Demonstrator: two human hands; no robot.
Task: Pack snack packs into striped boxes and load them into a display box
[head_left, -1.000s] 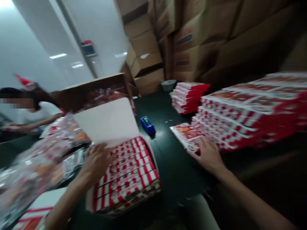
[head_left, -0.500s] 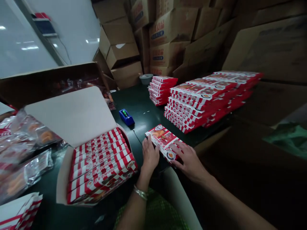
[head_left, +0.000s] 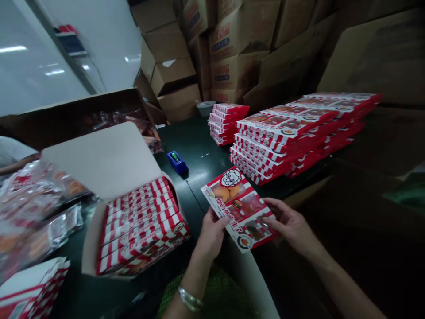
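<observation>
Raised off the table (head_left: pixel 195 150) since the earlier view, the flat red-and-white printed box (head_left: pixel 239 209) now tilts between the left hand (head_left: pixel 211 235) and the right hand (head_left: pixel 288 226), just beside the open carton (head_left: pixel 99 159). Left fingers curl around its lower edge; right fingers spread along the opposite edge.

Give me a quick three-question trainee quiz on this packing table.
1. True or false: the left hand and right hand both touch the red-and-white box.
2. Which wrist wears the metal bangle, left or right?
3. What blue item sits on the dark table beside the open carton?

Key:
1. True
2. Left
3. A tape dispenser
</observation>
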